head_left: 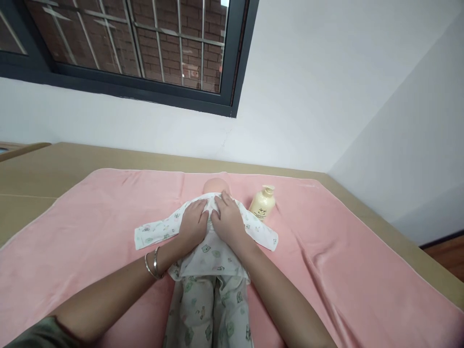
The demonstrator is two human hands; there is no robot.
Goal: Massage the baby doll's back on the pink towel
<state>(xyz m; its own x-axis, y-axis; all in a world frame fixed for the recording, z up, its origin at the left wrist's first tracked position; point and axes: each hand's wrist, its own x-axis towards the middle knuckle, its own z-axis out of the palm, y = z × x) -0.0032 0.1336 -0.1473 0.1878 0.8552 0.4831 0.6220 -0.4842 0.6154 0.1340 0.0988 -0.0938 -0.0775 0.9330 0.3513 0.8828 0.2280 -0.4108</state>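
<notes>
Just in from the far edge of the pink blanket [348, 232], I see only the rounded top of the doll [216, 185] above the shirt [213, 256], whose upper part the left hand [195, 223] and right hand [229, 220] partly cover. The trousers [197, 304] run out of view over the blanket's near side, and the small print on the bottle [262, 203] is unreadable from here.

Plain white-walled corner with a dark-framed sliding window.
A broad, smooth white wall [311, 72] meets a greyer, shaded side wall [416, 145] at right. The wide window frame in dark grey [145, 93] holds glass panes with pale reflections; thin silvery metal bars [180, 34] cross in front of a brown brick wall [170, 53] outside. Against the white wall stands a flat tan tabletop [54, 169]. Low at far right, a dark skirting strip [442, 239] borders a reddish-brown wood-look surface [449, 256]. The light is soft and even.
</notes>
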